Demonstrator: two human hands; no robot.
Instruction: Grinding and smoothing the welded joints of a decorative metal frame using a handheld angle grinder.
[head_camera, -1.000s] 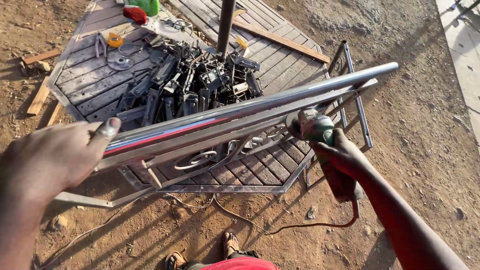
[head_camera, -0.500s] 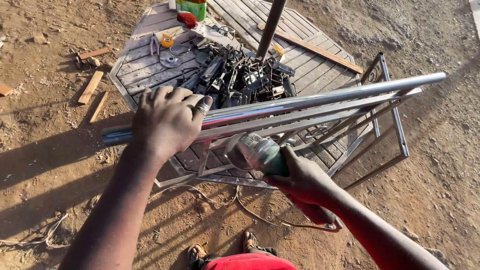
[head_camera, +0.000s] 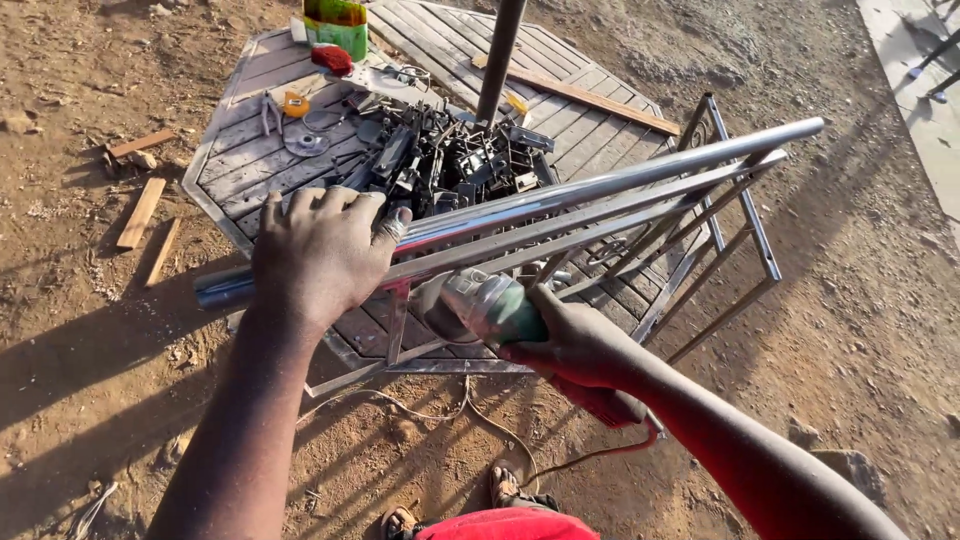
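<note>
Two hands busy: our left hand (head_camera: 322, 250) clamps the steel pipe (head_camera: 600, 185) over the wooden platform's (head_camera: 250, 160) near edge, our right hand (head_camera: 575, 340) grips the grinder (head_camera: 480, 305). Loosening could let it kick.

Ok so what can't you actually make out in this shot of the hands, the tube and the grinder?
Head view only:
- Grinder: its working end sits behind the metal frame, so contact cannot be judged.
- Shiny tube: the part under the left hand is covered.
- Right hand: fingers wrap beneath the grinder, hidden.
- Pile of metal parts: too small and tangled to identify.
- Upright pole: top cut off by the upper edge.
</note>
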